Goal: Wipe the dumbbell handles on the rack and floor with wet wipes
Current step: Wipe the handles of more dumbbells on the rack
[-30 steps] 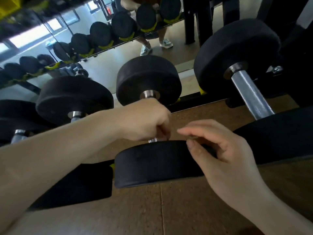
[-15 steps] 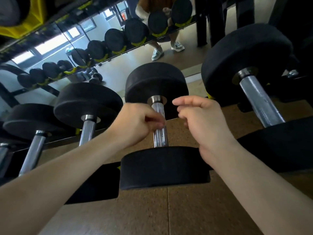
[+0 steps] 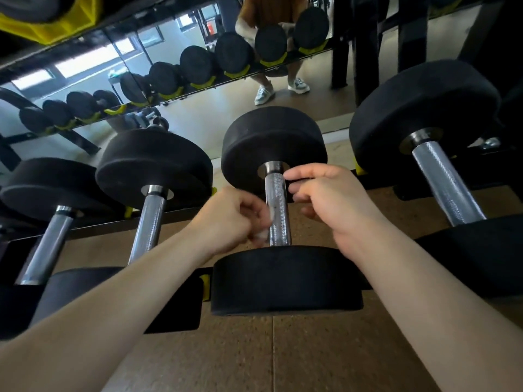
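Dumbbells (image 3: 285, 280) — four racked; two hands (image 3: 229, 219) (image 3: 336, 205) at one handle (image 3: 278, 210), one wipe (image 3: 261, 235).

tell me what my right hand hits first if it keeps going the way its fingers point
The middle dumbbell's handle: the right hand points its fingers left at it from close by, though depth is unclear and they may already touch.
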### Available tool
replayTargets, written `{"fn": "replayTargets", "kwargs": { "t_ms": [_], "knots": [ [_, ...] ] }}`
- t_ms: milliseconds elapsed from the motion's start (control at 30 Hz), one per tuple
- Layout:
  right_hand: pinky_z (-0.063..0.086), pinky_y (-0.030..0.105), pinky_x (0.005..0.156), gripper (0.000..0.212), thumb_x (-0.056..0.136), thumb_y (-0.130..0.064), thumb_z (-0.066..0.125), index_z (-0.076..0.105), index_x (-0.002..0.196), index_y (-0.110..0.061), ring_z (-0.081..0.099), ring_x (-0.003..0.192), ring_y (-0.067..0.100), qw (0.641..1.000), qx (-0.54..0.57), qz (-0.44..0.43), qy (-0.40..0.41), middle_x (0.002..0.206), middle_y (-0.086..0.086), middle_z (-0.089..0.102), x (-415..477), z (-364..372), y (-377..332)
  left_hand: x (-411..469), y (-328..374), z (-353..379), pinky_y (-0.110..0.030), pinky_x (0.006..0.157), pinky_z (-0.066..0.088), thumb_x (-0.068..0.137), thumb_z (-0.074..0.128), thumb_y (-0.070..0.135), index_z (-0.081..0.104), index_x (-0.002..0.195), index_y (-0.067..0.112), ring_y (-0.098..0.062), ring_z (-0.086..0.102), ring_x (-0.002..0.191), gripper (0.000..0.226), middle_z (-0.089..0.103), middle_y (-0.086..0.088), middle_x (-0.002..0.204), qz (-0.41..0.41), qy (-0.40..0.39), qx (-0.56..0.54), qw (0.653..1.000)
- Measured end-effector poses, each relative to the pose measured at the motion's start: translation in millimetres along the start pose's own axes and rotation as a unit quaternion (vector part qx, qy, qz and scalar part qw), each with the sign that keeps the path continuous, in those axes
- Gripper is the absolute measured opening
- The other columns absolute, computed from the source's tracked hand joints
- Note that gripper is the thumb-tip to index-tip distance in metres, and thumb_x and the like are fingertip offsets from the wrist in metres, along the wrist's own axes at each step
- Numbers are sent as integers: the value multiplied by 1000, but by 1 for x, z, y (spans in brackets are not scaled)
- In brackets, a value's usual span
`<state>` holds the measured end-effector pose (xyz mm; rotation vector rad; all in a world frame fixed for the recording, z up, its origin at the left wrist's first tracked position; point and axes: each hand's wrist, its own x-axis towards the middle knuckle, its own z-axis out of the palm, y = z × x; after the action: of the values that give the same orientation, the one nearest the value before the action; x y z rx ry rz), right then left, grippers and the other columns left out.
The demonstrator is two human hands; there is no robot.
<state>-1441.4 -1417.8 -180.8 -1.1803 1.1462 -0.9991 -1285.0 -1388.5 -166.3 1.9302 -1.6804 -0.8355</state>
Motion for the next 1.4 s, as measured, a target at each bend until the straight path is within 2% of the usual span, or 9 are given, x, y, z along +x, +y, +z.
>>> {"fn": "replayTargets", "kwargs": {
  "t_ms": [167,333,467,600,767,1033,1167,1267,1400],
  "knots": [
    [51,28,75,33,84,2,55,73,94,-23,65,94,16,1000,8,-3,-16,97,1,70,1,-2,4,-10,5,-6,-13,54,46,77,68,-11,73,67,17,0,61,57,30,68,7,59,-9,-115,34,993],
    [48,27,71,35,80,3,54,72,91,-25,64,94,17,1000,-25,-10,-6,94,0,70,6,-3,7,22,13,-4,-6,60,46,80,76,14,73,73,25,5,62,67,14,67,17,68,105,155,104,977],
    [50,36,95,39,86,0,54,69,111,-26,61,105,16,996,-84,-31,16,108,-2,67,11,-2,8,43,13,7,-23,78,49,91,65,22,77,93,23,-8,64,81,12,73,8,90,166,257,146,941],
    [48,32,96,38,91,-2,50,66,120,-22,59,107,14,987,-146,-64,-2,110,-4,66,17,7,7,33,-4,5,-34,78,53,90,63,14,73,111,22,-23,65,93,25,71,-3,101,307,219,274,885],
    [49,35,96,39,91,-6,52,62,124,-23,59,109,16,970,-216,-110,8,116,0,66,21,10,7,41,0,11,-40,86,52,82,66,8,75,103,18,-27,64,98,26,72,-2,105,410,142,348,831],
    [45,22,77,26,93,-14,57,70,113,-26,60,97,8,960,-240,-141,-30,105,-8,69,22,6,1,29,9,2,-17,89,46,87,65,13,77,97,26,-5,64,99,20,72,10,104,223,195,193,936],
    [50,24,76,13,86,-23,71,74,98,-25,63,91,7,956,-258,-138,-35,94,-9,70,20,5,0,14,12,-10,-3,63,45,82,73,14,75,76,34,11,60,68,21,65,20,67,121,131,126,976],
    [52,23,70,18,84,-12,72,69,97,-25,66,87,12,977,-157,-131,-59,91,-5,68,17,2,-7,-2,17,-18,-14,65,54,78,76,3,73,74,27,-1,66,65,24,70,7,68,122,124,-33,984],
    [59,26,68,15,88,-4,65,68,93,-17,71,74,12,976,-94,-185,-60,84,2,73,6,6,-22,-17,20,-15,-32,76,55,66,76,-6,72,90,17,-19,70,75,33,73,-3,83,123,131,-300,937]
  ]
}}
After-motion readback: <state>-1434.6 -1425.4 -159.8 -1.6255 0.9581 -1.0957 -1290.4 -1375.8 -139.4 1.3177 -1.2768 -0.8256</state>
